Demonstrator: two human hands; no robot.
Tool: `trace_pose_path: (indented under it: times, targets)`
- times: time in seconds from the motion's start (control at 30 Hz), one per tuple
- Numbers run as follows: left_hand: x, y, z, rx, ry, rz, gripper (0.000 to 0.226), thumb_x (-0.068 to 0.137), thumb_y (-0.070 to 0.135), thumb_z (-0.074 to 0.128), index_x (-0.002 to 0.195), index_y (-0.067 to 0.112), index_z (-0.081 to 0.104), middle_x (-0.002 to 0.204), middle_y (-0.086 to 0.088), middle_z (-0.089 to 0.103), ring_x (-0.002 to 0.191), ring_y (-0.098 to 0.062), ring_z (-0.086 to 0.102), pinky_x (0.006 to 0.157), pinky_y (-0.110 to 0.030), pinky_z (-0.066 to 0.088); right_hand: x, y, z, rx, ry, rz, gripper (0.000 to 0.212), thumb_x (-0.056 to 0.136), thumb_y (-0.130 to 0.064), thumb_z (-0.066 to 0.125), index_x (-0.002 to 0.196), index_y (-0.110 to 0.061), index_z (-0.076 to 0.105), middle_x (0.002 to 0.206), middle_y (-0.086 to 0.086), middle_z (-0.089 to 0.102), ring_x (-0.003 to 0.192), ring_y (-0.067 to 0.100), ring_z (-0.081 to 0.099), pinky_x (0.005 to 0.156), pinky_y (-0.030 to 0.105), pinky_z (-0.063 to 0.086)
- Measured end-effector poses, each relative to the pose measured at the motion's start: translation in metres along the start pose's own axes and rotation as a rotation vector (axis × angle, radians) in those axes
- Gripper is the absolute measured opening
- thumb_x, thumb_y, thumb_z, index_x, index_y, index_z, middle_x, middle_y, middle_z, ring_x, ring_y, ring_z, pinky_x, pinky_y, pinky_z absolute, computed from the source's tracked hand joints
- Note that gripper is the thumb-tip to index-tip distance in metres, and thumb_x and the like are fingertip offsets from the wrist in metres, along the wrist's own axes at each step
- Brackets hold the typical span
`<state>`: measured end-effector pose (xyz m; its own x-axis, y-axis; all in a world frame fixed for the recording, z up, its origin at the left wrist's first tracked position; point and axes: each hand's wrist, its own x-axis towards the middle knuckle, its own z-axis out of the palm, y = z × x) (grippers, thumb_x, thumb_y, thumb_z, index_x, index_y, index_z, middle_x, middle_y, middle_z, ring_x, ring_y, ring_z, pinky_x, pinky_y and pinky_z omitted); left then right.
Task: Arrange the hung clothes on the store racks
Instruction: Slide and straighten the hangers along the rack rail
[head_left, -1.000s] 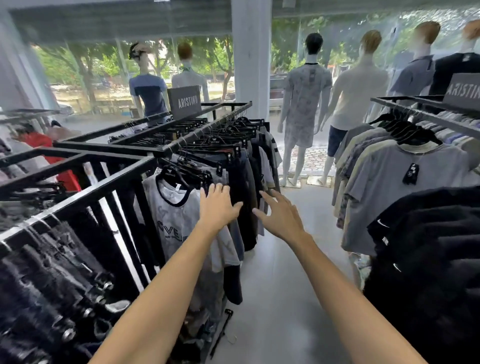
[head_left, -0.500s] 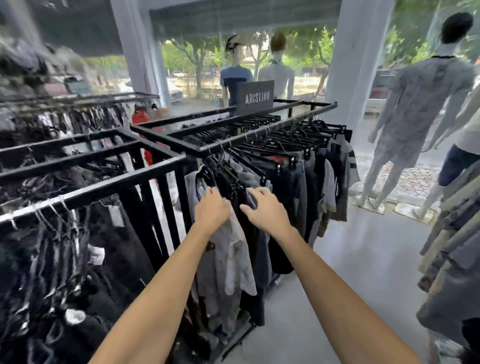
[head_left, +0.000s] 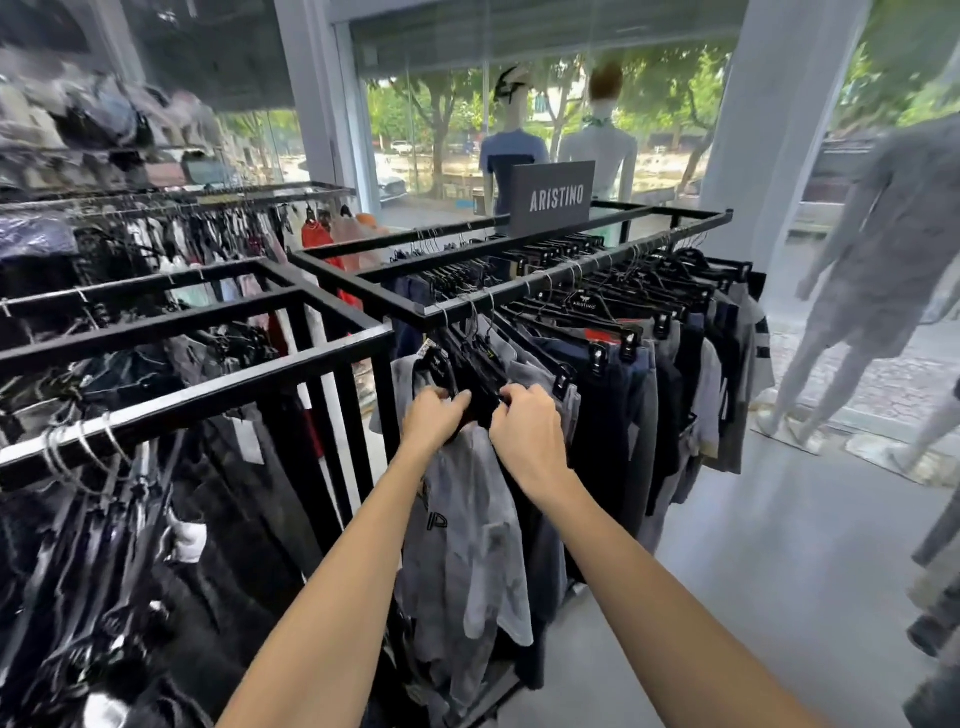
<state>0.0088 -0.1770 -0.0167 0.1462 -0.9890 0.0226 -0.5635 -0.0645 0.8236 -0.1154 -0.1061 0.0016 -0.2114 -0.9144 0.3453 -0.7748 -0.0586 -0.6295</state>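
Observation:
A black metal rack (head_left: 524, 283) carries a row of dark shorts and grey shirts on black hangers (head_left: 597, 306). At its near end hangs a grey printed T-shirt (head_left: 467, 525). My left hand (head_left: 434, 418) grips the black hangers bunched at the shoulder of that shirt. My right hand (head_left: 522, 426) holds the same bunch of hangers from the right side, its fingers curled over them. Both hands sit close together just below the rack's front rail.
A second black rack (head_left: 197, 358) with dark trousers stands at the near left. An ARISTINO sign (head_left: 553, 197) sits on the rack's far end. Mannequins (head_left: 872, 270) stand by the window on the right, beside a white pillar (head_left: 769, 130). Grey floor lies to the right.
I have moved closer to the rack and turned left. Both hands went from reaching open toward the clothes to gripping the hangers at the rack's near end.

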Motion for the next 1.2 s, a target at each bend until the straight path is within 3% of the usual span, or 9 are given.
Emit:
trace_pose_path:
  times: [0.07,0.2,0.33,0.43,0.67,0.83,0.93,1.03,1.2]
  targets:
    - [0.01,0.0,0.004,-0.102,0.009,-0.017,0.03,0.092,0.044,0.057,0.074,0.021,0.057,0.086,-0.009,0.07,0.091,-0.029,0.066,0.084,-0.038,0.054,0.003,0.001,0.002,-0.056,-0.023,0.055,0.037,0.098,-0.011,0.047,0.133,-0.004,0.057,0.136,0.019,0.049,0.119,0.034,0.056,0.093,0.033,0.043]
    - [0.02,0.003,0.014,-0.212,0.021,-0.001,0.033,0.095,0.04,0.057,0.086,0.009,0.063,0.061,0.003,0.059,0.069,-0.018,0.06,0.064,-0.024,0.044,0.019,-0.009,-0.001,-0.212,-0.106,0.108,0.023,0.095,-0.01,0.049,0.114,0.0,0.059,0.122,0.022,0.057,0.111,0.039,0.059,0.084,0.039,0.048]
    - [0.037,-0.011,0.03,-0.275,0.011,0.028,0.056,0.084,0.062,0.051,0.089,0.007,0.061,0.073,-0.005,0.067,0.089,-0.029,0.064,0.076,-0.036,0.051,0.038,-0.02,0.0,-0.34,-0.119,0.092,0.017,0.096,-0.01,0.047,0.104,-0.001,0.06,0.111,0.02,0.062,0.106,0.039,0.062,0.076,0.036,0.046]
    - [0.043,-0.013,0.032,-0.332,-0.009,0.049,0.045,0.091,0.056,0.053,0.078,0.013,0.055,0.069,-0.002,0.066,0.074,-0.021,0.065,0.069,-0.032,0.046,0.046,-0.019,0.008,-0.426,-0.091,0.064,0.015,0.098,-0.013,0.048,0.102,-0.004,0.06,0.108,0.018,0.062,0.104,0.038,0.063,0.072,0.036,0.043]
    - [0.054,-0.015,0.038,-0.552,-0.041,0.016,0.043,0.081,0.059,0.065,0.09,0.017,0.064,0.078,0.0,0.073,0.065,-0.017,0.064,0.066,-0.037,0.053,0.067,-0.01,0.012,-0.474,-0.03,-0.021,0.033,0.097,-0.039,0.057,0.099,-0.008,0.068,0.102,0.015,0.068,0.099,0.037,0.066,0.075,0.035,0.048]
    - [0.06,-0.011,0.039,-0.646,-0.087,-0.075,0.043,0.069,0.05,0.077,0.098,0.018,0.072,0.09,-0.003,0.076,0.085,-0.022,0.073,0.083,-0.045,0.059,0.082,-0.004,0.014,-0.378,-0.085,-0.032,0.038,0.091,-0.041,0.063,0.094,-0.004,0.07,0.1,0.018,0.07,0.101,0.038,0.066,0.076,0.035,0.049]
    - [0.057,-0.007,0.037,-0.718,-0.112,-0.101,0.046,0.069,0.051,0.077,0.103,0.021,0.072,0.095,-0.004,0.076,0.089,-0.023,0.072,0.083,-0.042,0.059,0.088,-0.003,0.016,-0.316,-0.171,-0.045,0.038,0.093,-0.037,0.061,0.096,0.001,0.066,0.104,0.022,0.068,0.105,0.039,0.064,0.08,0.036,0.049]
    - [0.052,-0.004,0.035,-0.706,-0.006,-0.112,0.053,0.076,0.053,0.076,0.11,0.015,0.063,0.096,0.001,0.072,0.071,-0.015,0.067,0.059,-0.028,0.052,0.092,0.0,0.023,-0.192,-0.291,-0.035,0.037,0.093,-0.033,0.06,0.102,0.003,0.064,0.107,0.024,0.067,0.106,0.038,0.063,0.078,0.032,0.046]
    - [0.043,-0.013,0.033,-0.594,0.137,-0.052,0.039,0.082,0.052,0.072,0.099,0.019,0.06,0.069,-0.003,0.06,0.045,-0.009,0.05,0.043,-0.024,0.04,0.103,0.009,0.029,-0.006,-0.402,-0.027,0.051,0.096,-0.026,0.057,0.142,-0.009,0.044,0.132,0.023,0.06,0.126,0.039,0.053,0.102,0.039,0.044]
